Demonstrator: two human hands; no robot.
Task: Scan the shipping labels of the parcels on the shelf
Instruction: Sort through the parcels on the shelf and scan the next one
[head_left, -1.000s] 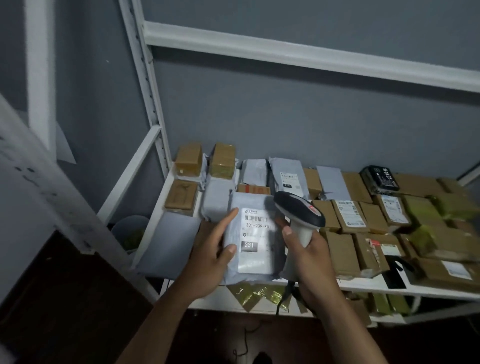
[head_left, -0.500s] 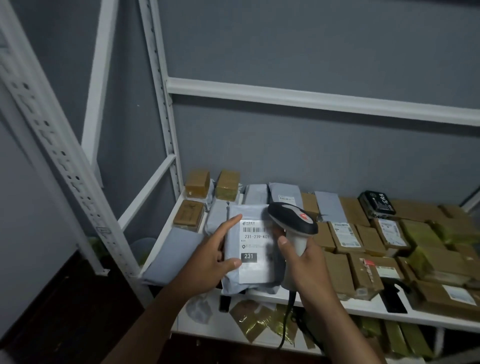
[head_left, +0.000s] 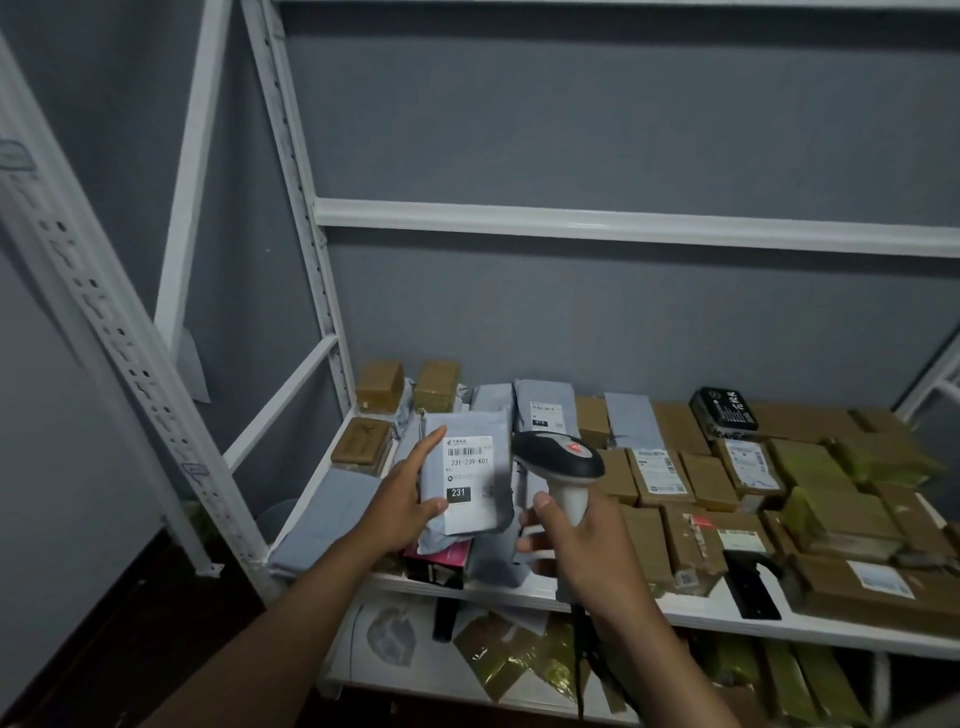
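My left hand (head_left: 402, 501) holds a grey poly-bag parcel (head_left: 485, 431) upright above the shelf's left part, with its white shipping label (head_left: 467, 480) marked 231 facing me. My right hand (head_left: 579, 545) grips the white handle of a black-headed barcode scanner (head_left: 561, 462). The scanner's head sits just right of the label, a little apart from the parcel. Its cable hangs down below my right wrist.
The white metal shelf (head_left: 597, 597) carries several brown cardboard boxes (head_left: 691, 540), grey bags (head_left: 545, 410) and a black box (head_left: 724, 410). A pink and black box (head_left: 439, 564) lies under the held parcel. A lower shelf holds gold bags (head_left: 524, 660). Slotted uprights (head_left: 104, 322) stand left.
The view has tilted upward, showing more of the upper rack. Both hands stay on the parcel and the scanner; the parcel is lifted slightly, uncovering the pink box beneath it.
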